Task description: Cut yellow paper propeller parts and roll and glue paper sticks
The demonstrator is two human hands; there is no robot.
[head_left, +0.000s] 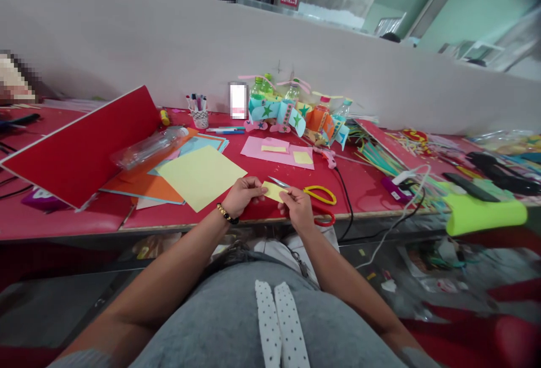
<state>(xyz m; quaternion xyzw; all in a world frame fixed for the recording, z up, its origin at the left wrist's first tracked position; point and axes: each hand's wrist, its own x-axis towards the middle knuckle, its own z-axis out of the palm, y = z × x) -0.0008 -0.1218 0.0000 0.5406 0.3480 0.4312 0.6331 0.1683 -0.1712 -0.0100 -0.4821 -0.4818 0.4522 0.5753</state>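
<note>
Between both hands, just above the table's front edge, is a small yellow paper piece (274, 191). My left hand (247, 194) pinches its left end, and my right hand (297, 205) grips its right end. Scissors with one yellow and one red handle (320, 194) lie close behind and beside my right hand, partly covered by it. To the left lies a large pale yellow sheet (202, 176) on orange and blue sheets. Farther back, pink paper (250, 151) carries two small yellow pieces (303, 158).
Decorated bottle models with paper propellers (291, 106) stand at the back. Right of centre lies a pink glue gun (329, 158) with a black cord. A pen cup (199, 118), a clear plastic bottle (147, 151) and a tilted red board (88, 145) occupy the left; paper strips (374, 154) spread right.
</note>
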